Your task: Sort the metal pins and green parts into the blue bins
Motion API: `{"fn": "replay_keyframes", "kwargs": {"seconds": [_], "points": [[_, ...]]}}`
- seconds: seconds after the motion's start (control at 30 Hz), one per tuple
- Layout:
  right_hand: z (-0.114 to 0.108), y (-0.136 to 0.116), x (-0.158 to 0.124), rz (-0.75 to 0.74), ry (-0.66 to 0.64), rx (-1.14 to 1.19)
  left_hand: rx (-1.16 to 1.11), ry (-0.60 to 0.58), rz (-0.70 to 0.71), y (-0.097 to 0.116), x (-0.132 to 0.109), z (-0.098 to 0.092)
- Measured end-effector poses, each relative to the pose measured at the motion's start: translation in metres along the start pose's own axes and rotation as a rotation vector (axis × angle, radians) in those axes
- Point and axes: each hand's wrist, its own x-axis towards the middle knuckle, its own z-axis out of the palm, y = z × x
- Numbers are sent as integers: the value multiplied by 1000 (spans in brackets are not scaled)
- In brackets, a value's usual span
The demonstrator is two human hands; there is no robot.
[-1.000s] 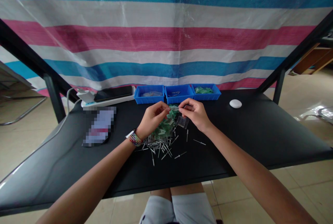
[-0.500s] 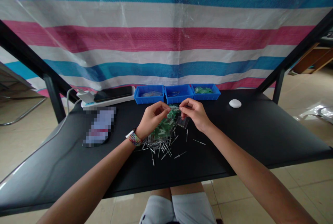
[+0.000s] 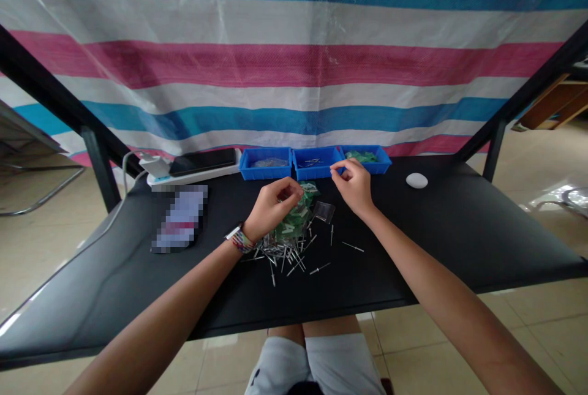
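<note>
Three blue bins [image 3: 316, 173], left hand [image 3: 273, 208] closed over green pieces [image 3: 294, 223], right hand [image 3: 353, 185] pinched shut by them

Three blue trays [image 3: 316, 175] stand in a row at the far edge of the bench [image 3: 459, 229]. Far left is one phone [image 3: 202, 161] on one power strip [image 3: 184, 178], and far right one white puck [image 3: 416, 180]. In the middle are one clear bag [image 3: 324, 212], one heap of green pieces [image 3: 294, 221], and metal pins [image 3: 280, 254] too many to count, with three more lying apart on the right.

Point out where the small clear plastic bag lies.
In the head view, the small clear plastic bag lies on the black table, just right of the pile of green pieces, near the right hand.
</note>
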Motion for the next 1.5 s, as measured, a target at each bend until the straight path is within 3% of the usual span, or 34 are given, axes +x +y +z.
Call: {"fn": "replay_keyframes", "kwargs": {"seconds": [0.2,0.3,0.63,0.9,1.03,1.3,1.5], "points": [[-3,-16,-14,-129,-555,54,-15,18,-13,-1,0,0],[-1,-19,-21,-144,-640,-65,-14,22,-16,-1,0,0],[2,-26,-23,-86,-643,-280,5,10,-19,-4,0,2],[-8,-27,-19,-158,-605,-312,15,4,-16,-9,0,1],[-14,-24,-13,-98,-561,-176,21,7,-18,-8,0,1],[-8,-32,-17,187,-466,403,92,-42,1,-6,0,1],[-1,-42,-23,244,-411,503,64,-16,-11,-3,0,0]]}}
